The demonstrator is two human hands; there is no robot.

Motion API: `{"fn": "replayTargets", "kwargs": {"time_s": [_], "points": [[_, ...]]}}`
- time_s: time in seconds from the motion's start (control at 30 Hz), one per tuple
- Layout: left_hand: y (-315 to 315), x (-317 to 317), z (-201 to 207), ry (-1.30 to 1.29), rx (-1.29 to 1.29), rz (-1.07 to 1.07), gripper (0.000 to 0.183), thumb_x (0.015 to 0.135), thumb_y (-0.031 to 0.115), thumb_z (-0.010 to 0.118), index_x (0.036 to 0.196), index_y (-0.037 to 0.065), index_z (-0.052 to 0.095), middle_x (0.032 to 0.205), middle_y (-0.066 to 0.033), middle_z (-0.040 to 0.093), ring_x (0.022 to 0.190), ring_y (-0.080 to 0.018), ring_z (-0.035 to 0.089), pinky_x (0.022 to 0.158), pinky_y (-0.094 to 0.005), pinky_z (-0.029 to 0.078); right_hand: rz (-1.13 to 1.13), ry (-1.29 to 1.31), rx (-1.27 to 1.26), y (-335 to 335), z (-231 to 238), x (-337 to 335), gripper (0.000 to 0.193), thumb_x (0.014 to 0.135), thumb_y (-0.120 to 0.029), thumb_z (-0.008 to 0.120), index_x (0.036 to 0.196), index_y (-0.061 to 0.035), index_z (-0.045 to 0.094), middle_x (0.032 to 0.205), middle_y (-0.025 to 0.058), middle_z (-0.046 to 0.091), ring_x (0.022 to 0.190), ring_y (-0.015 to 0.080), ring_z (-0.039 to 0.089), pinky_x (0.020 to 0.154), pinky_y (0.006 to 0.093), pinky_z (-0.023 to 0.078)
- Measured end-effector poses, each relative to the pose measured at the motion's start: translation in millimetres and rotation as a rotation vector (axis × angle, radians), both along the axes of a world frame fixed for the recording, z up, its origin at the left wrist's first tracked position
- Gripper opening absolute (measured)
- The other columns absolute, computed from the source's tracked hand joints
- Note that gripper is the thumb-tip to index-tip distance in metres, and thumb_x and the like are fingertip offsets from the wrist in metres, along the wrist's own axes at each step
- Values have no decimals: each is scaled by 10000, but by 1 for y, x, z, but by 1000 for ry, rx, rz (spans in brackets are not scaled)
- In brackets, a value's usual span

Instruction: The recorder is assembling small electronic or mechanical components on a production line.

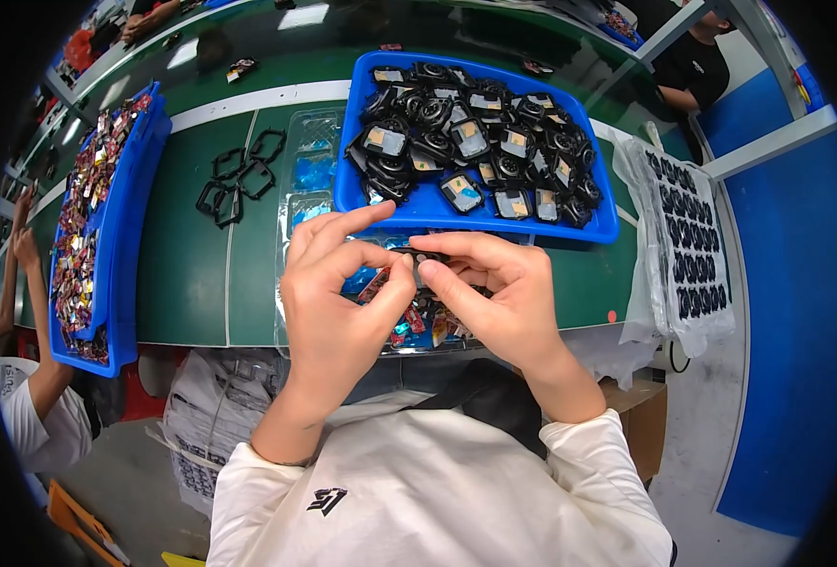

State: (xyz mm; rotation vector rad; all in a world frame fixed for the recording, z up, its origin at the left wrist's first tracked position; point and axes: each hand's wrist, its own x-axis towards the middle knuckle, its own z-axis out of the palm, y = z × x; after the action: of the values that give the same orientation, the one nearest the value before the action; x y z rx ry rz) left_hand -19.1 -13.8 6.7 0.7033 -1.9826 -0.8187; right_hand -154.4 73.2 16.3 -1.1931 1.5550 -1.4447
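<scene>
Between my two hands, above a transparent plastic tray (291,213), is a small black part (428,253), mostly covered by fingers. My right hand (503,288) is closed on it, thumb below and index finger along its top. My left hand (335,293) pinches at its left end with thumb and index finger, the other fingers raised. Under the hands lie small red and silver pieces (414,326) and dark parts. Just beyond, a blue tray (588,225) is heaped with black smartwatch housings (468,139), several showing grey and tan inner faces.
Several black square frames (256,178) lie on the green table (187,246) to the left. A blue bin (127,283) of small red and gold pieces stands further left. A white tray (657,241) at right holds rows of black parts. Other people work across and at left.
</scene>
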Motion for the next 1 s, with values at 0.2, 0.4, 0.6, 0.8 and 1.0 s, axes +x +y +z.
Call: {"fn": "replayTargets", "kwargs": {"time_s": [0.2, 0.4, 0.6, 0.8, 1.0], "points": [[8, 1, 2, 49, -41, 34, 86, 667, 32, 734, 735, 31, 682, 991, -93, 678, 895, -246, 579, 783, -336, 456, -88, 47, -193, -3, -5, -1, 170, 812, 54, 633, 980, 50, 656, 889, 92, 674, 755, 100, 645, 642, 202, 527], [9, 12, 0, 116, -3, 24, 109, 672, 8, 752, 753, 23, 681, 808, -67, 670, 716, -186, 598, 658, -283, 458, -99, -192, -140, -7, -5, -3, 150, 785, 8, 680, 923, 28, 625, 851, 66, 655, 719, 66, 621, 602, 183, 511], [9, 19, -1, 31, 205, -79, 90, 725, 23, 744, 795, 6, 690, 746, -65, 667, 659, -130, 594, 609, -234, 457, -112, -130, -105, -7, -8, -2, 138, 772, -7, 689, 892, 5, 621, 859, 62, 677, 736, 69, 633, 602, 192, 507], [5, 21, -11, 424, 880, -403, 111, 813, 21, 692, 875, -67, 663, 820, -90, 674, 742, -96, 614, 687, -222, 503, -127, 103, -269, -6, -14, 2, 112, 746, 3, 681, 848, -10, 638, 811, 40, 689, 695, 69, 645, 599, 191, 502], [5, 17, -13, 391, 904, -354, 105, 798, 12, 704, 852, -54, 644, 795, -83, 667, 745, -104, 627, 686, -222, 506, -14, -72, -246, -2, -9, 1, 158, 735, 20, 685, 873, 23, 609, 895, 101, 675, 777, 118, 659, 675, 231, 545]]}}
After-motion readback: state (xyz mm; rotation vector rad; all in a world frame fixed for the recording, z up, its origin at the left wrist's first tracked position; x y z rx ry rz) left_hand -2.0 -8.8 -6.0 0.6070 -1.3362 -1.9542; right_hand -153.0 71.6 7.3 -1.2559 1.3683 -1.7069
